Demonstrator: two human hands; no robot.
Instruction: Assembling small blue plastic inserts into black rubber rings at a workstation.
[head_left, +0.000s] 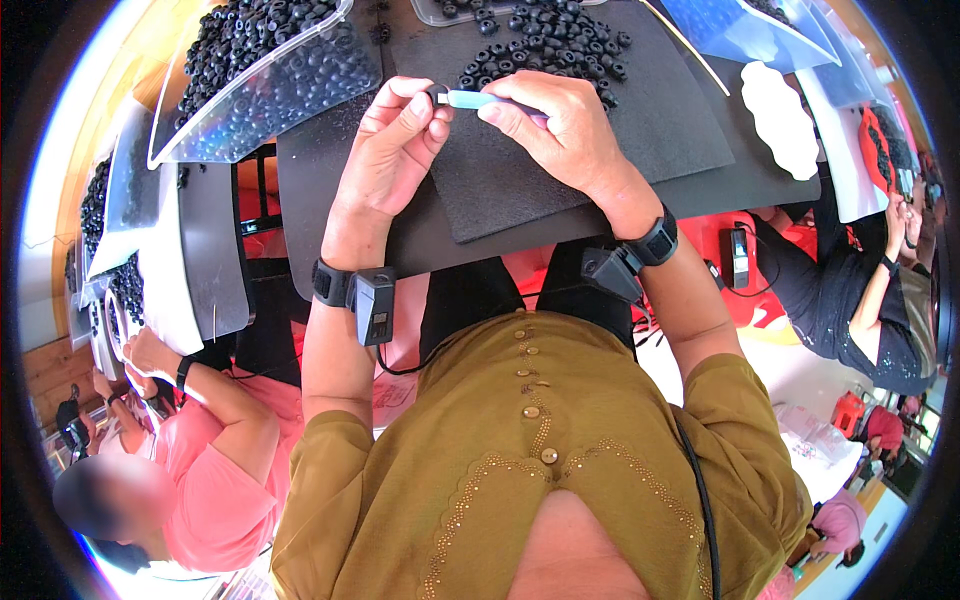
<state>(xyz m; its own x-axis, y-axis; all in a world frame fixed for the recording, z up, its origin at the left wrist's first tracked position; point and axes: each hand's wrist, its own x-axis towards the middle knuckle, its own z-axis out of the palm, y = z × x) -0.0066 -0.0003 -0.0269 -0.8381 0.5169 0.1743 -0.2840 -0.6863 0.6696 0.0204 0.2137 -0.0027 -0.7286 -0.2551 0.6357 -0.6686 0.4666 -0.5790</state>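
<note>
My left hand pinches a small black ring-shaped part between thumb and fingers, above the dark work surface. My right hand is closed round a slim hand tool with a light blue section and a darker handle. Its pale tip meets the black part at the left fingertips; the exact shape of that tip is too small to tell. Just beyond my hands lies a loose pile of small black parts, spread on a dark mat.
A clear plastic bin full of black parts stands at the far left. At the far right are a thin stick, a bluish bin and a white irregular object. Other people sit at left and right.
</note>
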